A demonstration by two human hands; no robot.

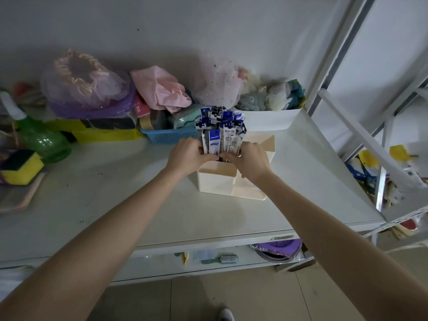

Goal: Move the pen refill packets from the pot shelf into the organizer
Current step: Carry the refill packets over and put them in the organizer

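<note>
Two bare forearms enter from the lower edge and converge over a white shelf [162, 218]. The left hand [187, 156] and right hand [249, 161] meet at the base of a bundle of pen refill packets [220, 130], fingers curled closed around its lower part from either side. The packets stand upright, blue-and-white headers fanned at the top, with their lower ends inside the rear compartment of a cream organizer [216, 184] (how deep they sit cannot be told; the hands cover that part). The organizer rests on the shelf, its front compartments showing bare interior walls.

Left of the hands, near the shelf edge: a yellow sponge [22, 167] with a dark top, and behind it a green plastic bottle [44, 140]. Behind the organizer, along the wall: a blue basket [169, 135], a yellow box [104, 133] under a purple mesh bundle [85, 89], pink fabric [159, 89], and a white bin [268, 119] holding bath puffs. On the lower tier, a hairbrush [228, 259] lies flat.
</note>
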